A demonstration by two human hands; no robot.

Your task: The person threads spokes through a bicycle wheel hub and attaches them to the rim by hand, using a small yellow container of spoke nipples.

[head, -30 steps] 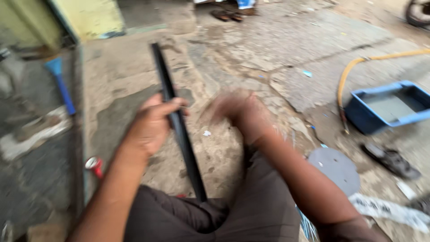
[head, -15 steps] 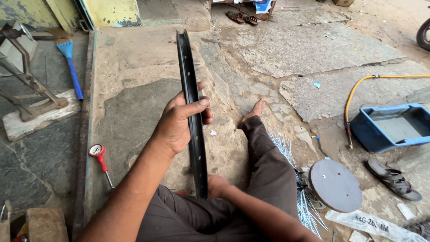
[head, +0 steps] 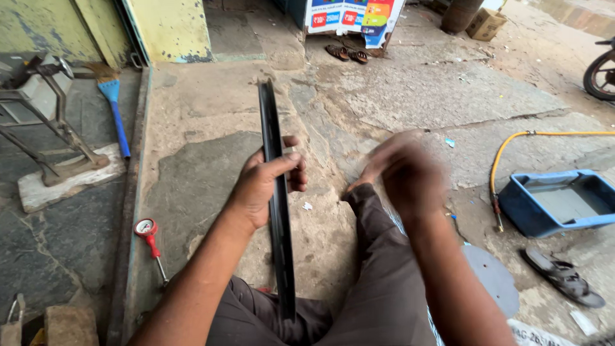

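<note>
A black wheel rim (head: pixel 277 192) stands on edge between my legs, seen edge-on as a narrow dark band. My left hand (head: pixel 266 182) grips it about halfway up, thumb across the front and fingers behind. My right hand (head: pixel 403 170) hovers blurred in the air to the right of the rim, above my right knee, fingers apart, holding nothing and not touching the rim. My dark trousers fill the bottom of the view.
A red pressure gauge (head: pixel 148 232) lies on the stone floor at left. A blue brush (head: pixel 115 109) and a metal stand (head: pixel 48 115) sit farther left. A blue tray (head: pixel 557 204), yellow hose (head: pixel 512 144), sandal (head: pixel 562 277) and grey disc (head: pixel 493 279) lie at right.
My right hand has risen from down by my lap into the air to the right of the rim. The left hand keeps its grip on the rim.
</note>
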